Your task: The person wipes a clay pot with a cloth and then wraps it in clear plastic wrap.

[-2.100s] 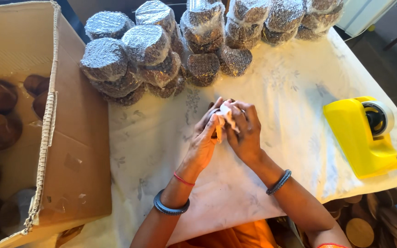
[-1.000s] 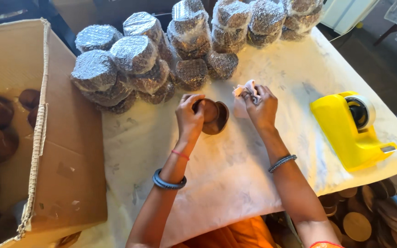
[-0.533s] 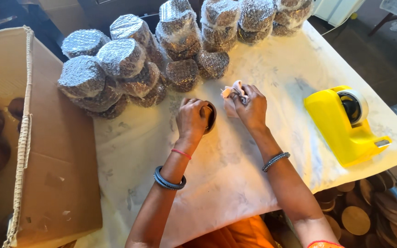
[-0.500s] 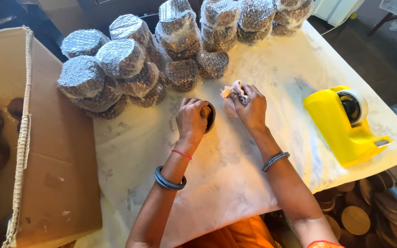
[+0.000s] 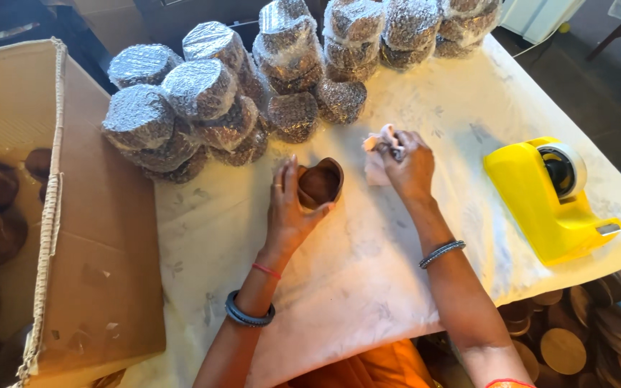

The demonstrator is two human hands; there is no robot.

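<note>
Clay bowl [image 5: 320, 184] sits tilted inside left hand's [image 5: 290, 208] grip.

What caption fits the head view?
Left hand holds a brown clay bowl; right hand pinches a small wipe.

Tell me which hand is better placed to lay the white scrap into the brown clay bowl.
Right hand: it pinches the white scrap beside the brown clay bowl, which the left hand grips.
</note>
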